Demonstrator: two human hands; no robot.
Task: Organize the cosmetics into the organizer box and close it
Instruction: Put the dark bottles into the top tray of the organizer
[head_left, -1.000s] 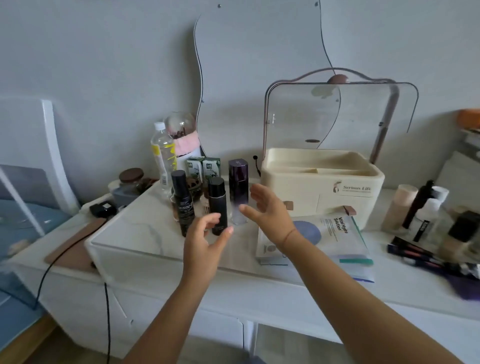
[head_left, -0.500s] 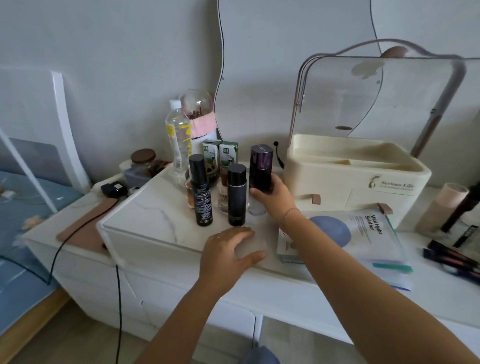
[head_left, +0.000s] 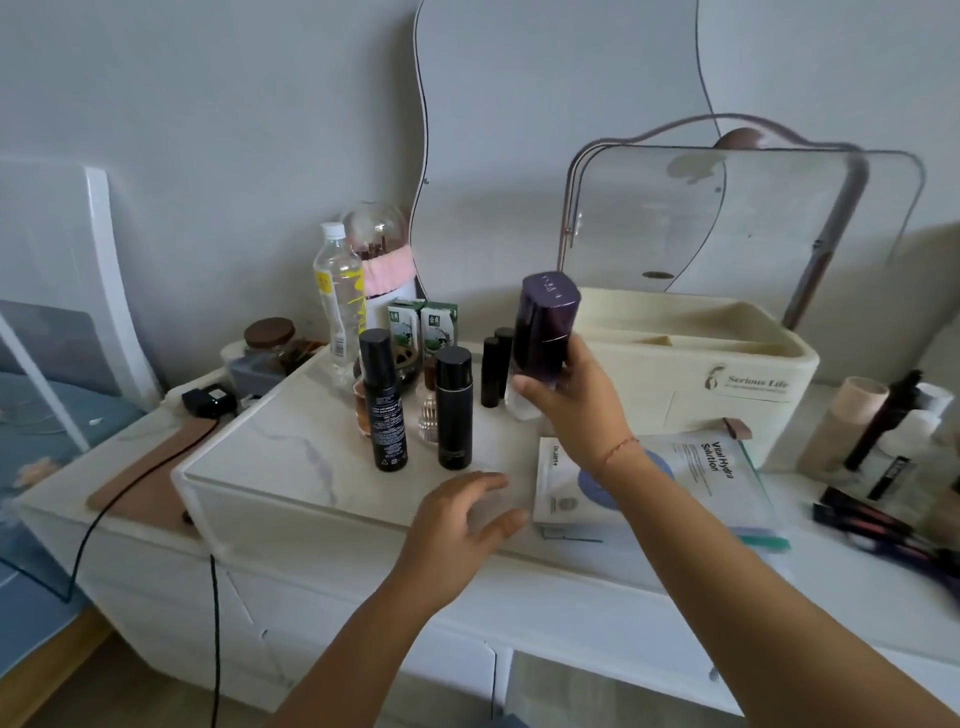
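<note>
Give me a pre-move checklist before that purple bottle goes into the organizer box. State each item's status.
1. Grip: right hand wraps the lower part of the purple bottle, lifted off the marble top. Ok.
2. Lid: the clear lid of the organizer box stands raised. Ok.
3. Space inside: the near compartments look bare, but the floor of the box is hidden behind its front wall. Cannot tell.
4. Path: nothing stands between the bottle and the box rim. Ok.
5. Bottle attitude: tilted, top leaning right toward the box. Not ok for setting it upright.
6. Left hand: open, resting on the marble top, clear of the black bottles. Ok.
</note>
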